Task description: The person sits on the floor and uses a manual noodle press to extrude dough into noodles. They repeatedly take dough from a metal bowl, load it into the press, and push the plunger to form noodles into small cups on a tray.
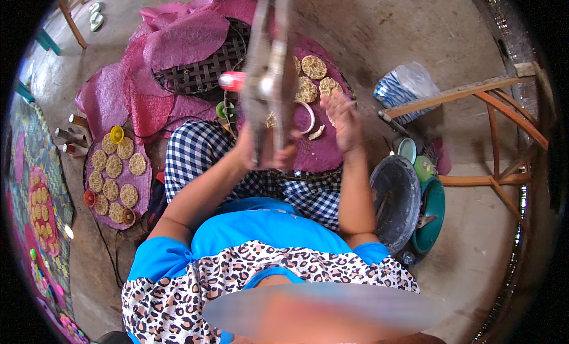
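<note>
My left hand [275,154] is wrapped round the lower end of a long two-handled press [267,77], held upright and smeared by motion. A red and white round part sticks out from its side. My right hand [344,121] is raised with fingers stretched and holds nothing. It hovers over the right side of a pink mat [308,154], beside thin-stranded noodle rounds [313,67]. A white ring [305,117] and a small pale scrap [317,132] lie on that mat. The press hides part of the mat and whatever lies behind it.
On my left, several noodle rounds [113,166] cover another pink mat with a yellow cap [117,134]. A dark woven basket [204,71] under pink sheets stands ahead. To the right are a grey basin [395,201], a green tub [431,216], a white-blue sack [406,86] and a wooden frame [456,99].
</note>
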A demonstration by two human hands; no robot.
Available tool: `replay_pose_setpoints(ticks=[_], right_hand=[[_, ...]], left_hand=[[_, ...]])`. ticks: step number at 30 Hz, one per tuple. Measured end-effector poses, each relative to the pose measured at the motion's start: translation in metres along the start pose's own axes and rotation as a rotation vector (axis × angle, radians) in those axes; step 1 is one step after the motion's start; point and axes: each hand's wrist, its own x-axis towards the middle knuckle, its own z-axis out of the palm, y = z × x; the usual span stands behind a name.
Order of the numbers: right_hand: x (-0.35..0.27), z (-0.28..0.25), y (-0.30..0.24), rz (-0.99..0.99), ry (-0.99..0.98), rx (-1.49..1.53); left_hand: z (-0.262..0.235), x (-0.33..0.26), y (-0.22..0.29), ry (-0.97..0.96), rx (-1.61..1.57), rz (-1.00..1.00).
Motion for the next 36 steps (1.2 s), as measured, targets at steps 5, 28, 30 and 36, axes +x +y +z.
replay_pose_setpoints(ticks=[5, 28, 30, 36], right_hand=[[0.037, -0.017, -0.086, 0.129, -0.376, 0.386], [0.141, 0.01, -0.02, 0.664, 0.202, -0.681], [0.14, 0.012, -0.016, 0.636, 0.184, -0.662], [0.154, 0.025, -0.011, 0.642, 0.096, -0.592]], left_hand=[[0.008, 0.064, -0.066, -0.097, -0.215, -0.306], [0.001, 0.093, -0.077, -0.229, -0.729, -0.099], [0.002, 0.089, -0.078, -0.201, -0.708, -0.114], [-0.011, 0.083, -0.063, -0.055, -0.692, -0.16]])
